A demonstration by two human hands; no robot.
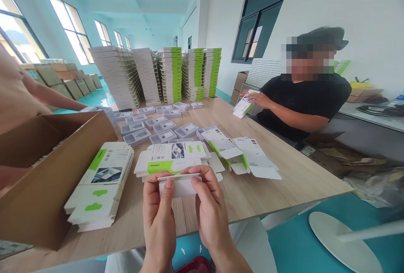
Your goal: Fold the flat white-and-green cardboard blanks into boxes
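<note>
Between my two hands, over the table's front edge, is a white cardboard box (181,188) seen end-on. My left hand (161,210) grips its left end, thumb on the near face and fingers behind. At the right end my right hand (210,205) pinches it the same way. Most of the box's far side is hidden. Just beyond lies a pile of flat white-and-green printed cartons (170,159). To its right sit partly opened cartons (252,155). A banded stack of flat cartons (104,180) stands left of my left hand.
An open brown cardboard box (75,168) takes up the table's left side. Several white plastic trays (164,125) lie mid-table, before tall stacks of boxes (170,75). A co-worker (299,92) at right holds a carton; another person's arm (53,96) reaches in at left.
</note>
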